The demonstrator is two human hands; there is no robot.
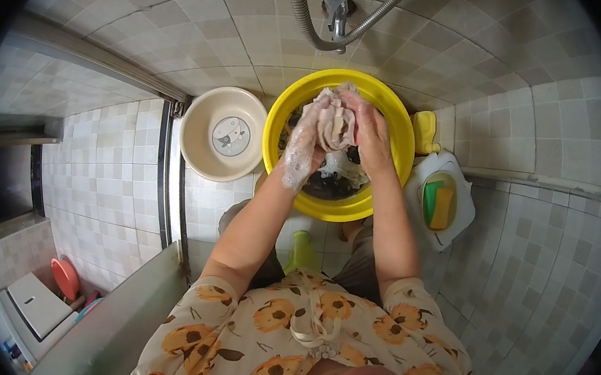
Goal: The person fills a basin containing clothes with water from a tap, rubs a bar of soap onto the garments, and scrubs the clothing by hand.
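Observation:
A bunched, light-coloured wet cloth is squeezed between my two hands over a yellow basin. My left hand, lathered with suds up to the wrist, is closed on the cloth's left side. On its right side my right hand presses with the fingers curled round it. Below, dark wet fabric and a pale foamy piece lie in the basin, partly hidden by my hands and forearms. What kind of garment the cloth is, I cannot make out.
A cream basin with a printed bottom stands at the left. Above hang a tap and a metal hose. To the right are a yellow object and a white holder with green and orange sponges. A glass door is lower left.

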